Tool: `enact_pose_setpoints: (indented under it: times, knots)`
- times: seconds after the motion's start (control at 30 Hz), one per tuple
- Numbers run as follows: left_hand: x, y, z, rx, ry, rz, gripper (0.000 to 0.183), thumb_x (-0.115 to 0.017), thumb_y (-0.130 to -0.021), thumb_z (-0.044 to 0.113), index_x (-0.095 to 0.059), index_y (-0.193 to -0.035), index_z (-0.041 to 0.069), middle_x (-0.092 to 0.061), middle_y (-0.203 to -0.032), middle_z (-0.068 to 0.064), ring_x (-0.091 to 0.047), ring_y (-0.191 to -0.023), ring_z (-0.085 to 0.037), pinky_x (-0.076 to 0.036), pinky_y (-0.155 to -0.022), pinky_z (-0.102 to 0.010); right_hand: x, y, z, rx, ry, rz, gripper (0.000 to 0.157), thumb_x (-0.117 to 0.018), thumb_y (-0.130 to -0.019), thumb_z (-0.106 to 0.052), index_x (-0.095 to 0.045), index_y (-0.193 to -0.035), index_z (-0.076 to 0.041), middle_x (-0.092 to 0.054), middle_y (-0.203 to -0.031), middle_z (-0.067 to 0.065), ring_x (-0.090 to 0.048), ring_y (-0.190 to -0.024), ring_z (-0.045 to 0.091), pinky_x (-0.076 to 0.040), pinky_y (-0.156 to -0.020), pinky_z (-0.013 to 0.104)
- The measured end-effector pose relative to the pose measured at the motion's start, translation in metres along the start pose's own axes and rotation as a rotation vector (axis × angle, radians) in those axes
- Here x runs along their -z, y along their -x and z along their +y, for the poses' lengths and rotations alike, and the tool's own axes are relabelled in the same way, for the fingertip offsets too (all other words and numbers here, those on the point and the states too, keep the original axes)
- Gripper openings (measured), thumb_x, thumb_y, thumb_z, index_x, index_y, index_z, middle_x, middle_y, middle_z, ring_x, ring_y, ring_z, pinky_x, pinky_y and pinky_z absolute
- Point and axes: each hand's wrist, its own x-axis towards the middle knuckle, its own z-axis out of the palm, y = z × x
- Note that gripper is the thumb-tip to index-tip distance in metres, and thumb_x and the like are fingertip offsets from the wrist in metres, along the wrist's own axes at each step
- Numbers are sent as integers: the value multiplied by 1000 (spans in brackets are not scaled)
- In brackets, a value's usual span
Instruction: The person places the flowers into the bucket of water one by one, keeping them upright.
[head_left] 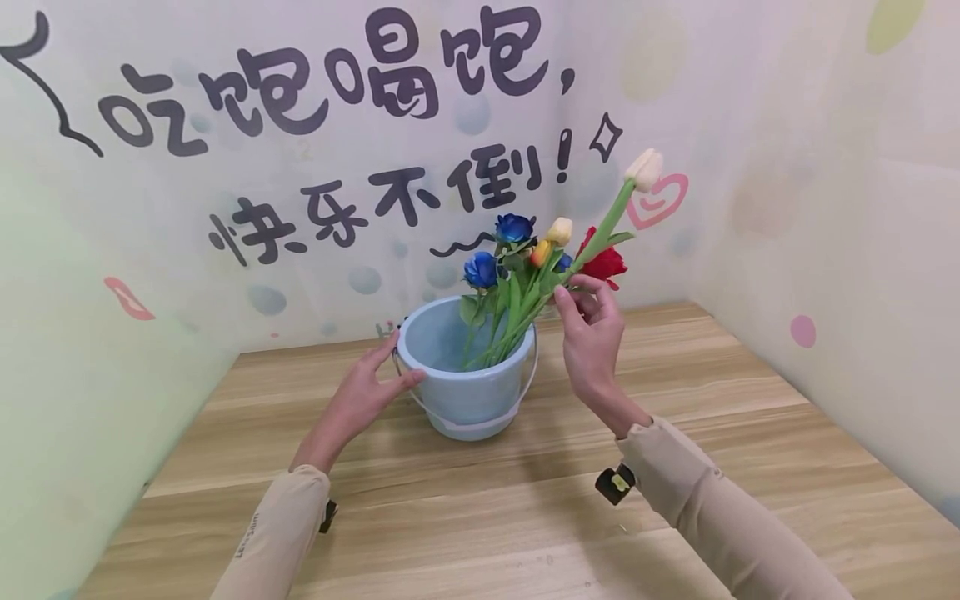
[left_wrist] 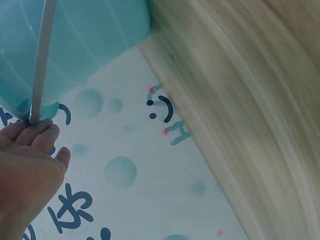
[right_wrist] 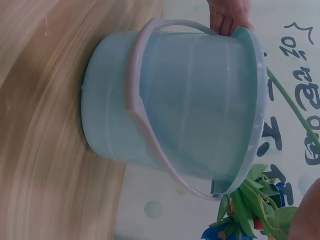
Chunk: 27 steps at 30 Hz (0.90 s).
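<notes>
A light blue bucket (head_left: 468, 404) stands upright on the wooden table, its pale handle (right_wrist: 134, 85) hanging down in front. With thumb and fingers, my left hand (head_left: 363, 390) holds the bucket's left rim beside the handle joint. My right hand (head_left: 595, 337), right of and above the rim, pinches the green stem of a white tulip (head_left: 645, 171) that leans far right. Blue roses (head_left: 514, 228), a cream tulip (head_left: 559, 231), an orange-yellow tulip (head_left: 542, 252) and a red flower (head_left: 603, 258) cluster beside it. Stems reach into the bucket; my right fingers partly hide some.
The wooden table (head_left: 742, 417) meets a patterned wall (head_left: 352, 308) close behind the bucket. Side walls rise to left and right. Dark wrist devices (head_left: 615, 483) show beneath both beige sleeves (head_left: 697, 483).
</notes>
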Motion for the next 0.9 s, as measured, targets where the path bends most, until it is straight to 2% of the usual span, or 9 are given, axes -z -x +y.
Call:
enact_pose_setpoints:
  times: [0.13, 0.27, 0.57, 0.9]
  knots:
    - [0, 0, 0, 1, 8, -2, 92, -72, -96, 51, -27, -164, 8, -26, -167, -16, -23, -153, -41, -25, -118, -65, -2, 1, 2, 2, 25, -6, 16, -65, -101, 0, -62, -115, 5, -68, -101, 33, -62, -82, 19, -41, -64, 21]
    - [0, 0, 1, 2, 4, -1, 92, -72, -95, 51, -27, -164, 8, -26, -167, -17, -23, -153, -41, -25, -118, -64, -5, 3, 5, 22, 99, -38, 18, -66, -101, -2, -62, -116, 6, -69, -96, 31, -56, -75, 17, -39, -61, 21]
    - [0, 0, 1, -5, 0, 0, 91, -73, -95, 50, -28, -163, 8, -27, -167, -17, -24, -152, -41, -25, -118, -64, -12, 9, 14, 63, 199, -125, 17, -65, -100, 0, -62, -116, 7, -70, -92, 23, -55, -75, 18, -43, -64, 19]
    - [1, 1, 1, -1, 3, -4, 92, -73, -95, 50, -28, -164, 9, -27, -167, -16, -25, -152, -41, -25, -118, -64, -15, 15, 22, 33, 267, -168, 18, -67, -99, -1, -64, -115, 5, -72, -93, 23, -53, -76, 20, -40, -65, 21]
